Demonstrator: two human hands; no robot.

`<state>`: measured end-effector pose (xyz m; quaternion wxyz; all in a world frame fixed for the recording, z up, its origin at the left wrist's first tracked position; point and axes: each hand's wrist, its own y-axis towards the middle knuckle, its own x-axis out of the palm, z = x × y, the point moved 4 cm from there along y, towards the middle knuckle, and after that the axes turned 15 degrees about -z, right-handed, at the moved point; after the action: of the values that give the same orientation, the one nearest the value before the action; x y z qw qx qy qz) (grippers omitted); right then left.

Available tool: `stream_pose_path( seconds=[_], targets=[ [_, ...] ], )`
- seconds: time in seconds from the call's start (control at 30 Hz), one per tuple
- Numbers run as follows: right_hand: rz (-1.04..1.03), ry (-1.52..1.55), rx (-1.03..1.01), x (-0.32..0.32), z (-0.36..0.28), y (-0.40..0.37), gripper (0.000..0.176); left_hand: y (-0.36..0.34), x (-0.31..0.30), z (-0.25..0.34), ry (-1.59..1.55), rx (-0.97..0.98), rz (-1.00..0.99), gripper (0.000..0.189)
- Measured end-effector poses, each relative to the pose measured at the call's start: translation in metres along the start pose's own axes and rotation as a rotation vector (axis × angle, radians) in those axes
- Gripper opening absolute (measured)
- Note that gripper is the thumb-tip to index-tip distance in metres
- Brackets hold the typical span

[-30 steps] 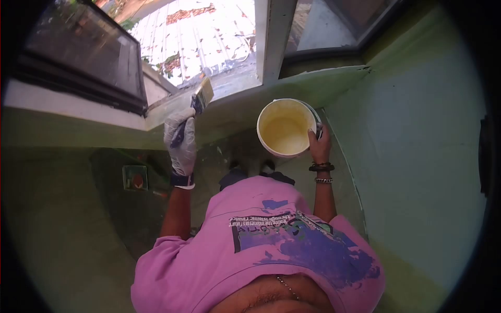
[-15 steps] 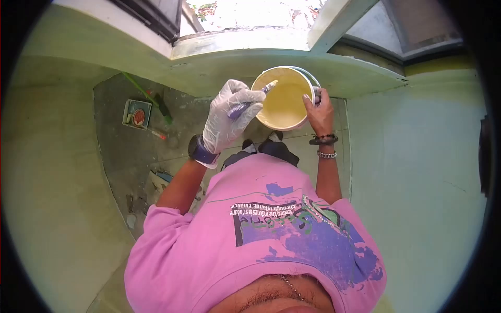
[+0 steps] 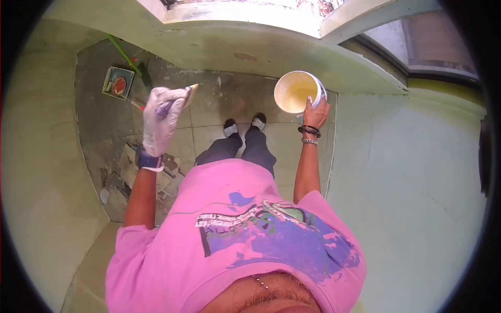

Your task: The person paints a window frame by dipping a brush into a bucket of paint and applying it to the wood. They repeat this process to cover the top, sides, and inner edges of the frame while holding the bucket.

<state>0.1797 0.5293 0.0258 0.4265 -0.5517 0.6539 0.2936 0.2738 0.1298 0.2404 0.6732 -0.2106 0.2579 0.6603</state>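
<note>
My left hand (image 3: 163,117), in a whitish translucent glove, is closed around the purple handle of a paintbrush (image 3: 192,92). The brush's pale tip points up and to the right, well apart from the bucket. On the right, my bare right hand (image 3: 314,112) grips the near right rim of a white bucket (image 3: 283,93), thumb over the edge. The bucket is tilted, and pale yellow paint (image 3: 301,96) shows inside.
A low green wall (image 3: 235,44) runs below a bright window opening. On the floor at the left lie a tray (image 3: 108,87) with a red round item, a green pole (image 3: 124,54) and scraps (image 3: 169,163). My feet (image 3: 244,125) stand on floor tiles. Green walls flank both sides.
My left hand has moved left with the brush, away from the bucket. The bucket and my right hand are lower and farther from the camera. The view has shifted, showing more floor and my feet.
</note>
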Motion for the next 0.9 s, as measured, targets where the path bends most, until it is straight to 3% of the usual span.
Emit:
stream_pose_path(
  seconds=[0.17, 0.2, 0.3, 0.37, 0.5, 0.6, 0.63, 0.67, 0.73, 0.8, 0.83, 0.87, 0.9],
  targets=[
    [0.139, -0.018, -0.053, 0.011, 0.042, 0.015, 0.041, -0.036, 0.004, -0.051, -0.159, -0.129, -0.026, 0.01],
    [0.154, -0.022, -0.05, 0.011, 0.052, 0.013, 0.039, -0.034, 0.005, -0.048, -0.05, -0.089, -0.053, 0.01],
    [0.154, 0.117, -0.013, 0.006, 0.069, 0.016, 0.029, -0.021, 0.031, -0.039, -0.134, -0.081, -0.112, 0.011],
    [0.067, 0.339, -0.004, 0.006, 0.085, 0.016, 0.026, -0.009, 0.054, -0.015, -0.036, -0.1, -0.16, 0.013],
    [-0.303, 0.563, 0.16, -0.003, 0.083, 0.011, 0.03, 0.036, 0.104, 0.039, 0.081, 0.107, -0.12, 0.022],
    [-0.513, 1.001, 0.145, -0.037, 0.021, -0.019, 0.045, 0.061, 0.126, 0.084, -0.159, 0.099, -0.034, 0.027],
    [-0.609, 1.086, 0.119, -0.039, 0.014, -0.025, 0.056, 0.068, 0.134, 0.099, 0.0, 0.206, -0.029, 0.033],
    [-0.707, 1.166, 0.089, -0.041, 0.005, -0.028, 0.067, 0.074, 0.16, 0.096, -0.398, 0.148, -0.058, 0.026],
    [-0.915, 1.293, -0.012, -0.054, -0.029, -0.038, 0.081, 0.078, 0.197, 0.094, -1.056, -0.153, -0.141, 0.022],
    [-1.064, 1.433, -0.039, -0.054, -0.045, -0.041, 0.089, 0.073, 0.2, 0.122, -0.834, -0.031, -0.332, 0.027],
    [-1.111, 1.553, -0.084, -0.067, -0.065, -0.044, 0.086, 0.064, 0.203, 0.126, -0.362, 0.213, -0.376, 0.025],
    [-1.161, 1.674, -0.123, -0.079, -0.081, -0.048, 0.082, 0.053, 0.205, 0.129, 0.091, 0.447, -0.283, 0.032],
    [-1.189, 1.714, -0.118, -0.088, -0.094, -0.053, 0.078, 0.043, 0.205, 0.127, 0.153, 0.458, -0.243, 0.035]
  ],
)
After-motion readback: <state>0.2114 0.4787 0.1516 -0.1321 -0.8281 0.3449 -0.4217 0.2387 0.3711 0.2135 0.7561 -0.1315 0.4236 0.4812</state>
